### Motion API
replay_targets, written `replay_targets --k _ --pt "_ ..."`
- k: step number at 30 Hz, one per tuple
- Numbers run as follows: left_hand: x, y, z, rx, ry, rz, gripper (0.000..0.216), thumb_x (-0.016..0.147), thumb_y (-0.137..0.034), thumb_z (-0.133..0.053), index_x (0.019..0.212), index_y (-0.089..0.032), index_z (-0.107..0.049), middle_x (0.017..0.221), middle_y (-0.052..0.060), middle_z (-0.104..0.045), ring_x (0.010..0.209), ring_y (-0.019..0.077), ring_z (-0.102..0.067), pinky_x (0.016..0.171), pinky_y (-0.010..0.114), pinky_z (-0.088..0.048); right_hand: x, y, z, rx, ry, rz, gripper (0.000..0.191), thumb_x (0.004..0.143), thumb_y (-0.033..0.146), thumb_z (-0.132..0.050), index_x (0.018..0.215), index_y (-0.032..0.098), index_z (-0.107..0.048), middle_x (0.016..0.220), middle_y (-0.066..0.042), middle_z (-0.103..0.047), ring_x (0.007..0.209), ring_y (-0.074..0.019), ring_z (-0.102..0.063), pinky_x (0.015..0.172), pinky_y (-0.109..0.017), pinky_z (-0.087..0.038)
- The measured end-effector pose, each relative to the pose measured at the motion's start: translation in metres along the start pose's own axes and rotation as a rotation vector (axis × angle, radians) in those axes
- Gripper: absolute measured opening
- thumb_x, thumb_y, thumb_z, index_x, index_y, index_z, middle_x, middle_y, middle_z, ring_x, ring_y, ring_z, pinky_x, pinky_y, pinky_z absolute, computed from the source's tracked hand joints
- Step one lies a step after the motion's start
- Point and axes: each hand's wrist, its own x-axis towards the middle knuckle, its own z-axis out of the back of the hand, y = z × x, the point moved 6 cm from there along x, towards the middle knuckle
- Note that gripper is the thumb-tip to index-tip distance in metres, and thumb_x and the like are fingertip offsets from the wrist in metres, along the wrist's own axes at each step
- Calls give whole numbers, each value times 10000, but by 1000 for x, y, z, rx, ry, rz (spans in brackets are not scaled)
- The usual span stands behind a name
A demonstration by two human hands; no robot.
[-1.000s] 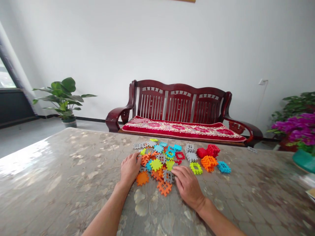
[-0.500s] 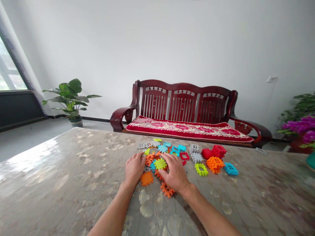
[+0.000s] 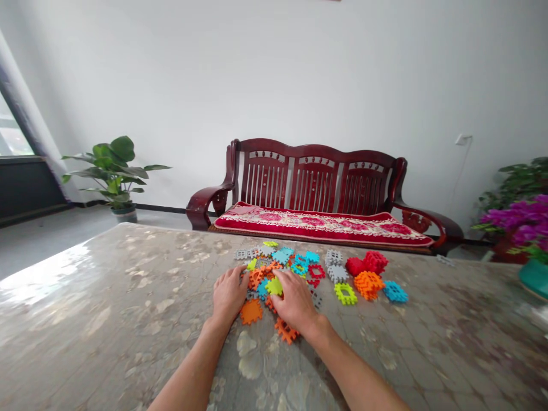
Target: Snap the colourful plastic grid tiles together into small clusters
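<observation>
A heap of flat, toothed plastic tiles point(image 3: 295, 264) in orange, blue, grey, lime and red lies on the marbled table point(image 3: 107, 319). My left hand point(image 3: 228, 294) rests palm down at the heap's left edge, its fingers touching orange tiles. My right hand point(image 3: 294, 300) lies flat over the heap's middle, fingers spread beside a lime tile point(image 3: 274, 286). An orange tile point(image 3: 250, 311) sits between my wrists, and another orange tile point(image 3: 286, 330) is by my right wrist. Neither hand grips anything.
Assembled red point(image 3: 368, 263) and orange point(image 3: 369, 283) tile clusters, a lime frame tile point(image 3: 345, 293) and a blue tile point(image 3: 394, 291) lie to the right. A wooden bench point(image 3: 317, 200) stands behind the table. A teal pot of purple flowers point(image 3: 531, 251) is at the right edge.
My right hand has slid left and forward from the heap's near right side onto its middle, covering the grey tile. My left hand has stayed put.
</observation>
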Motion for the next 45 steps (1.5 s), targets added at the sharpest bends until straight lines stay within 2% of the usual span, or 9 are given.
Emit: replay_targets --k 5,8,12,17,21,30,36,45 --pt "0 0 0 21 -10 -11 396 923 -367 -389 1220 -231 -613 1214 92 -664 1117 260 -595 981 397 -409 -10 -4 15 77 -68 11 511 771 150 -571 1271 257 -562 1140 -66 -637 1053 -223 -580 942 -371 -474" --pt "0 0 0 22 -2 -7 397 924 -368 -387 1221 -236 -613 1225 85 -660 1125 256 -592 988 392 -406 -24 -16 30 95 -132 14 517 749 120 -569 1250 248 -570 1137 -65 -634 1062 -224 -573 950 -385 -470" --pt "-1 -2 1 23 10 -3 406 927 -366 -373 1228 -232 -611 1226 96 -657 1140 264 -585 992 403 -402 -49 -52 50 57 -232 -57 434 763 168 -576 1192 228 -596 1087 -71 -646 1022 -226 -585 922 -386 -476" --pt "-1 -2 2 24 11 -10 416 931 -378 -362 1229 -230 -611 1222 94 -660 1136 262 -585 995 397 -400 -74 -106 72 -24 -368 -227 338 806 279 -566 1131 195 -602 1023 -92 -651 966 -241 -584 880 -398 -469" --pt "0 -1 1 25 -1 -8 410 927 -395 -374 1218 -237 -617 1229 86 -660 1136 260 -584 995 395 -399 -79 -126 82 -129 -404 -300 357 813 308 -549 1146 189 -596 994 -86 -652 940 -245 -568 876 -399 -442" --pt "1 0 1 25 0 -8 409 925 -395 -379 1213 -235 -621 1240 80 -658 1141 254 -585 1000 385 -399 -84 -147 86 -191 -417 -426 385 800 328 -540 1149 184 -610 955 -83 -652 910 -260 -560 848 -387 -419" --pt "0 0 1 42 -2 -17 410 923 -391 -378 1220 -237 -617 1207 88 -671 1108 252 -599 985 385 -408 -86 -153 81 -143 -430 -428 360 807 362 -548 1116 191 -617 955 -89 -648 893 -251 -576 812 -372 -433" --pt "1 0 0 46 14 -20 419 932 -401 -353 1223 -241 -609 1215 90 -661 1125 259 -591 994 393 -402 -86 -159 71 -165 -330 -456 286 788 325 -582 1047 209 -625 1010 -82 -646 938 -254 -587 830 -374 -443"
